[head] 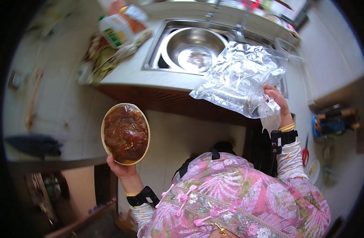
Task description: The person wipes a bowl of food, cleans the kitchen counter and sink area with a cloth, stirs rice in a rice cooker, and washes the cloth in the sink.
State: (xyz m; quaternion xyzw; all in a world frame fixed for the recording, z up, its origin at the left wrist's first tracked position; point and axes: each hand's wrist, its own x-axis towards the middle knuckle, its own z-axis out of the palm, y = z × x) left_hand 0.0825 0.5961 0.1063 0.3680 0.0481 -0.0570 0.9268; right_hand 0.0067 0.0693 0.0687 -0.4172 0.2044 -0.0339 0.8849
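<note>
My left hand (120, 169) grips the lower rim of a round, pale-rimmed container (149, 135). Filling it is a dark reddish-brown, glossy mass (127, 134), possibly meat under clear film. The container is held over the floor, left of my body. On the right, my right hand (277, 99) holds a crumpled silver foil bag (241, 77) with clear plastic edges by its lower right side. A crumpled white tissue or paper (271, 114) hangs from that same hand. The bag covers the right part of the sink; the fingers behind it are partly hidden.
A steel basin (173, 44) sits in the stainless sink (153, 61), below a faucet (240, 28). Left on the counter (134, 76) stand a white plastic jug (118, 31) and cloths (103, 67). Red-handled scissors (305, 156) lie at the right. A dark object (34, 145) is far left.
</note>
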